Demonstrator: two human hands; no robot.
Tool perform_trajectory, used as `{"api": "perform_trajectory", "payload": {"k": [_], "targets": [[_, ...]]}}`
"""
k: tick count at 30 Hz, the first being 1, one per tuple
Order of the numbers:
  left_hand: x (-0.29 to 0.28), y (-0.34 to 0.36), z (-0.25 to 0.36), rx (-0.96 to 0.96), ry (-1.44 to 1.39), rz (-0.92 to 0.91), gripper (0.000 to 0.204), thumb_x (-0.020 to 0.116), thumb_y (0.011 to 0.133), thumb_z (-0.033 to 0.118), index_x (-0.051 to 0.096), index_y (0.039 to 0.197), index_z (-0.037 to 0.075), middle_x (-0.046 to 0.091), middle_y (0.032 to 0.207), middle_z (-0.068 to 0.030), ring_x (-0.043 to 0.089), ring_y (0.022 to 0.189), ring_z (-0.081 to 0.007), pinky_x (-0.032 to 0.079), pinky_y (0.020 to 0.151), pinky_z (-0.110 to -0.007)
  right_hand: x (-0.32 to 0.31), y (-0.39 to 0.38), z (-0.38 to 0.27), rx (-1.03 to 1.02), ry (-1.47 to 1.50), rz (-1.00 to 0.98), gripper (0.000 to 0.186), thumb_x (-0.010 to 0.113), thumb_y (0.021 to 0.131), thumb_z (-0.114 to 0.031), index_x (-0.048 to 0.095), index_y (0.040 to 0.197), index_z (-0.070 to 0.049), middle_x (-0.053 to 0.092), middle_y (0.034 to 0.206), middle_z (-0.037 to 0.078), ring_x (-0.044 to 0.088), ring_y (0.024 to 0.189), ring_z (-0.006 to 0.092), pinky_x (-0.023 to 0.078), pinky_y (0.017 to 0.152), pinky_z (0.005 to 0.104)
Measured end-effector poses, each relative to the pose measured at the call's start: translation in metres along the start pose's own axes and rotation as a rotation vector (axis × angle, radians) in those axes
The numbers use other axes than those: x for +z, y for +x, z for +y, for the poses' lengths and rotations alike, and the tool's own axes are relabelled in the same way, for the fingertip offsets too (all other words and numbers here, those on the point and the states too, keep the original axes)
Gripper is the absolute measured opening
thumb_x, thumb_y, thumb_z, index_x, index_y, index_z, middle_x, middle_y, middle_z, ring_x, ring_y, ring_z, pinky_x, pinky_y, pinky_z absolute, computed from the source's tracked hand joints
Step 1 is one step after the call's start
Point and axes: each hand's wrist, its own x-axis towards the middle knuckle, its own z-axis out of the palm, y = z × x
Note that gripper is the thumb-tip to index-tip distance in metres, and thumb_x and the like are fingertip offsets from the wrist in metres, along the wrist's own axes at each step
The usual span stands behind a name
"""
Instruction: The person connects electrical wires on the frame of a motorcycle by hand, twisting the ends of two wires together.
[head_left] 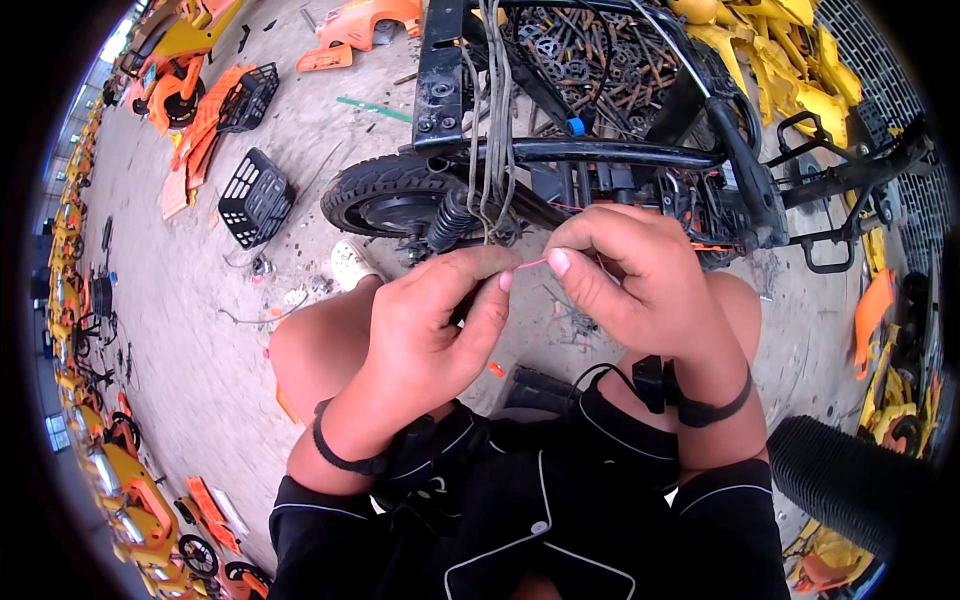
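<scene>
My left hand and my right hand meet in front of me, both pinching a thin red wire stretched between their fingertips. Just beyond the hands stands a stripped black scooter frame with its rear wheel, a coil shock absorber and a bundle of grey cables hanging down toward my fingers. My bare knees are under the hands. A black band is on each wrist.
Two black plastic baskets lie on the dusty concrete to the left. Orange body panels and yellow panels are piled around. A heap of rusty metal parts lies behind the frame. A black ribbed hose is at lower right.
</scene>
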Motion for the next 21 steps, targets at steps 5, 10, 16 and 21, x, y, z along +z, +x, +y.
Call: {"api": "perform_trajectory", "payload": {"k": [5,10,16,21], "targets": [[-0.001,0.001,0.002,-0.026,-0.068,-0.059,0.014,0.071,0.096,0.003,0.073,0.110,0.001,0.074,0.090,-0.0121,0.072,0.076,-0.0214,0.056,0.069,-0.032,-0.006,0.003,-0.004,0.096,0.073,-0.040,0.012,0.071,0.096,-0.011,0.069,0.094,0.000,0.064,0.076,0.010,0.061,0.064,0.0211,0.047,0.058,0.0328],[-0.003,0.003,0.006,-0.145,-0.193,-0.155,0.015,0.069,0.099,0.005,0.072,0.112,0.001,0.073,0.088,-0.0120,0.070,0.077,-0.0187,0.055,0.072,-0.031,-0.003,0.003,-0.002,0.129,0.091,-0.041,0.014,0.071,0.097,-0.013,0.069,0.095,0.001,0.065,0.076,0.011,0.062,0.064,0.0215,0.048,0.059,0.0330],[-0.005,0.003,0.004,-0.383,-0.591,-0.287,0.019,0.065,0.104,0.010,0.072,0.116,-0.002,0.068,0.088,-0.0016,0.049,0.067,-0.0070,0.041,0.061,-0.024,0.008,0.003,0.003,0.184,0.190,0.024,0.017,0.071,0.100,-0.015,0.069,0.095,0.001,0.065,0.075,0.007,0.059,0.063,0.0121,0.046,0.057,0.0288],[-0.009,0.003,-0.001,-0.529,-0.841,-0.292,0.020,0.066,0.103,0.011,0.072,0.115,-0.003,0.063,0.083,0.0002,0.043,0.061,-0.0054,0.033,0.054,-0.023,0.020,0.003,0.008,0.273,0.351,0.010,0.022,0.070,0.103,-0.020,0.068,0.093,-0.001,0.063,0.074,0.001,0.051,0.062,0.0068,0.042,0.055,0.0261]]}}
